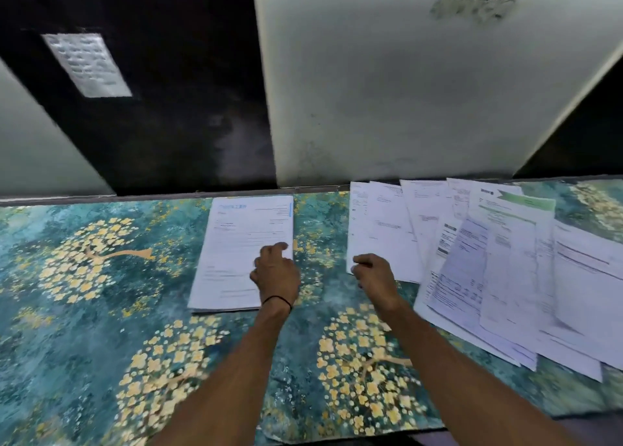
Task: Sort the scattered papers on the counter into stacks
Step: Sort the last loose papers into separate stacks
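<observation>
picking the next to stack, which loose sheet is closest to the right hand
The leftmost sheet, its near corner at the right hand; the others fan out rightward.

Teal floral counter cover [101, 310], neat paper stack [236, 243] centre-far, L hand [276, 277] w/ black wristband [276, 300] resting on stack's near right edge, R hand [374, 278] pinching near corner of leftmost sheet [371, 229], scattered papers [505, 260] fanned at right

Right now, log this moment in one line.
left hand rests on neat paper stack | right hand pinches corner of leftmost loose sheet | scattered papers unsorted on floral counter
</observation>
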